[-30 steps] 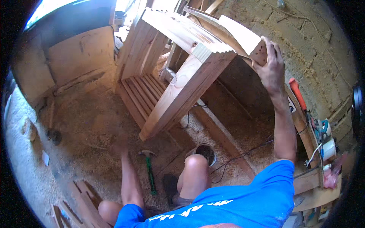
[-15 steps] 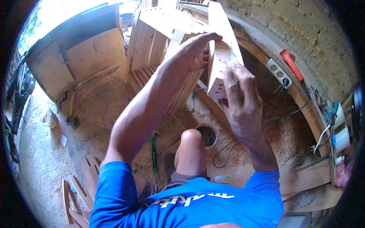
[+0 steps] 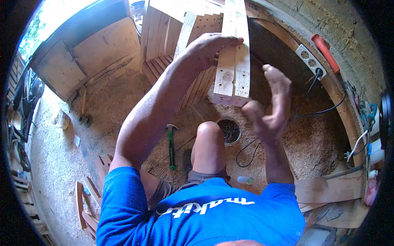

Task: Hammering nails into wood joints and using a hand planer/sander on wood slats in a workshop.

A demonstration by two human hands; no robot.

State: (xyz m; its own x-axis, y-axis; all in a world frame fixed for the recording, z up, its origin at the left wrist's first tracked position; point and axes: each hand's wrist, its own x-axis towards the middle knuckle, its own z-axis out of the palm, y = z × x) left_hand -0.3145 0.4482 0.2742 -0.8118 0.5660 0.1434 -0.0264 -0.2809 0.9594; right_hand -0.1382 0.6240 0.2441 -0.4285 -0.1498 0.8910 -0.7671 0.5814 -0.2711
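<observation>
A pale wooden beam, two lengths side by side with drilled holes at the near end, juts toward me at the top centre. My left hand is wrapped over its left edge, a finger reaching across the top face; its other fingers are partly hidden. Beside the beam's near right corner, my right hand is held open with the fingers apart and nothing in it. Left of the beam stands a wooden assembly of stacked, slatted boards with small holes.
On the floor lie a green-handled hammer, a small bottle and wood strips. A round container of dark bits stands beyond my knee. To the right are a power strip, a red tool and a black cable.
The beam has turned so its holed top face shows more fully. My right hand has come off its near end and opened to the right; my left hand stays on it.
</observation>
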